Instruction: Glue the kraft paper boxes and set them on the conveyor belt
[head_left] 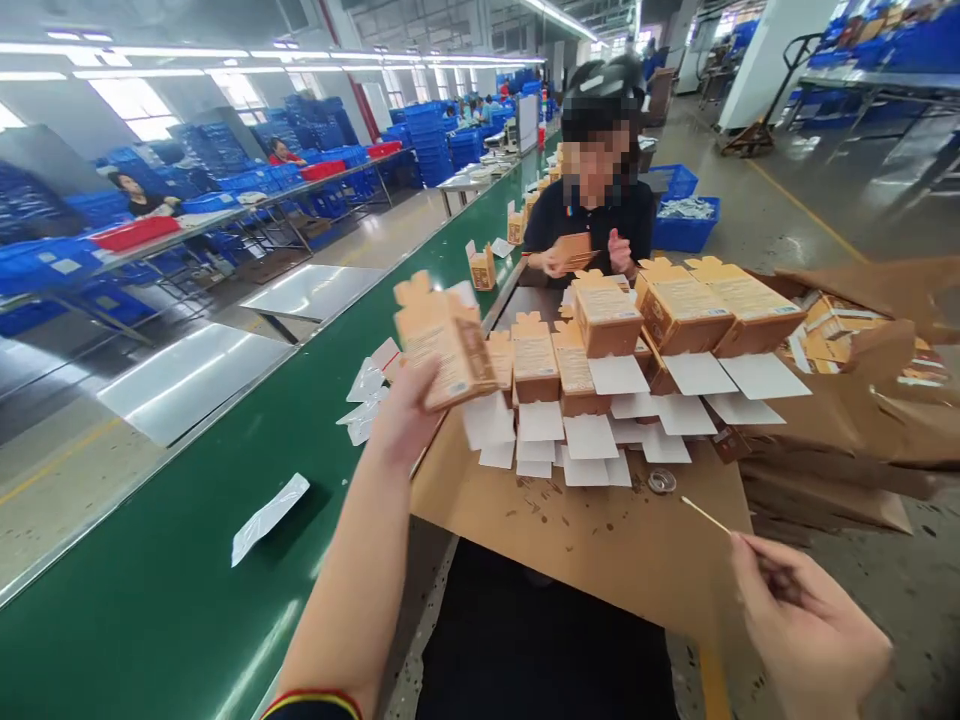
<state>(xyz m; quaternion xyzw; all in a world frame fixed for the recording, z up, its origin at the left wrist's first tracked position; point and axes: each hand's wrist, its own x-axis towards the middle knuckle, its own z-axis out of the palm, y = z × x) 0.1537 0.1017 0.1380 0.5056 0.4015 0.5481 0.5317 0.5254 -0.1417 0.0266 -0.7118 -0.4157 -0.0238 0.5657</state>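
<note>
My left hand (401, 415) is closed round a small brown carton (442, 345) and holds it up over the left edge of a cardboard sheet (600, 545). My right hand (806, 625) pinches a thin wooden stick (705, 515) at the lower right; its tip points toward a small round tin (661, 482) on the sheet. Rows of several like cartons (607, 320) with white flaps hanging out stand on the sheet just beyond my hands.
A green conveyor belt (187, 580) runs along the left with white packets (268, 515) and a few cartons (482, 267) on it. A person (592, 215) sits opposite, folding a carton. Brown cardboard (862, 410) piles up at right. Blue crates (686, 222) stand behind.
</note>
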